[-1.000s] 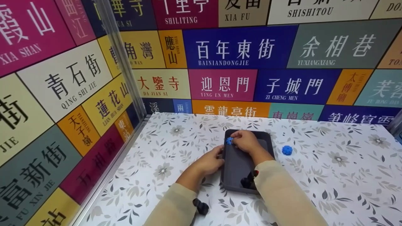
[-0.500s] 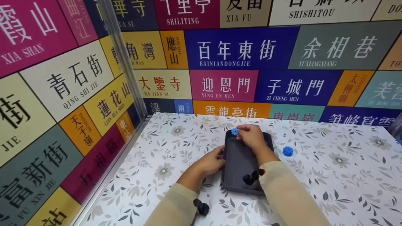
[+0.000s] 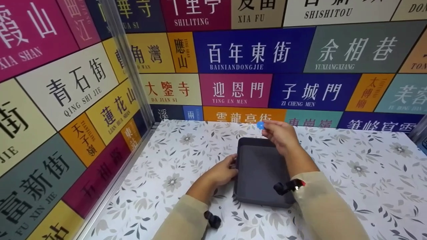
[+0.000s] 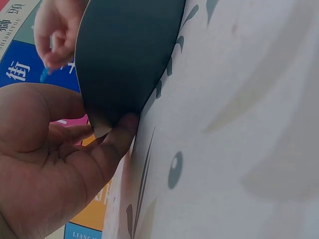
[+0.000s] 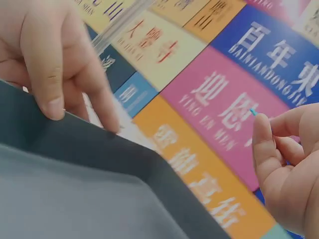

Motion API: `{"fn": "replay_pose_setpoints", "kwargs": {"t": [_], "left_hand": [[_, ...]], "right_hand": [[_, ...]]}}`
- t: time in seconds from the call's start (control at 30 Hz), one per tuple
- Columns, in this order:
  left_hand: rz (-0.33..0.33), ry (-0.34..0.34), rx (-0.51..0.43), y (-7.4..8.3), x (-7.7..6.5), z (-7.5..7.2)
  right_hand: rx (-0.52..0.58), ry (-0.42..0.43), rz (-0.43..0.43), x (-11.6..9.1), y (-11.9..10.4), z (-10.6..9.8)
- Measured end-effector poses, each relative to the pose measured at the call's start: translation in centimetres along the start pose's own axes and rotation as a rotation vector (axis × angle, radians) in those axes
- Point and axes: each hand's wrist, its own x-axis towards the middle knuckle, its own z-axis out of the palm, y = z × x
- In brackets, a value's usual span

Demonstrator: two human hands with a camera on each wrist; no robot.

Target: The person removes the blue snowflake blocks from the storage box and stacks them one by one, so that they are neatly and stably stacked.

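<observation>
My right hand [image 3: 282, 135] pinches a small blue snowflake disc [image 3: 260, 125] between thumb and fingertips, raised beyond the tray's far edge. In the right wrist view the disc [image 5: 253, 112] is seen edge-on as a thin sliver at the fingertips. The dark grey rectangular tray [image 3: 260, 199] lies on the table with its bare floor showing. My left hand [image 3: 222, 171] holds the tray's left side. In the left wrist view its bent fingers [image 4: 123, 137] meet the tray's dark wall [image 4: 127, 55]; in the right wrist view one fingertip [image 5: 54, 108] rests at the rim.
A white cloth with a grey floral print [image 3: 173, 200] covers the table. Panels of coloured street-name signs [image 3: 253, 50] stand behind and on the left, with a metal post [image 3: 133, 66] at their corner. Black cameras [image 3: 213, 220] sit on both wrists.
My right hand has carried the blue disc up from inside the tray, away and to the right. Its forearm now covers where another blue piece lay. My left hand has stayed put.
</observation>
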Motion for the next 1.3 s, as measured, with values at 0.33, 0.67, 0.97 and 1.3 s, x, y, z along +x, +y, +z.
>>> {"fn": "replay_pose_setpoints", "kwargs": {"t": [0.33,0.67,0.97,1.3], "left_hand": [[-0.029,0.009,0.005,0.1,0.0,0.0],[-0.041,0.000,-0.043,0.0,-0.3,-0.1],[-0.044,-0.003,-0.045,0.1,-0.2,0.1],[-0.033,0.008,-0.018,0.0,-0.2,0.1]], "right_hand": [[-0.007,0.006,-0.090,-3.3,-0.2,-5.1],[-0.021,0.074,-0.050,-4.1,-0.1,-11.2],[-0.080,0.097,0.028,-3.7,1.0,-15.9],[-0.182,0.106,0.132,-2.7,3.1,-18.4]]}}
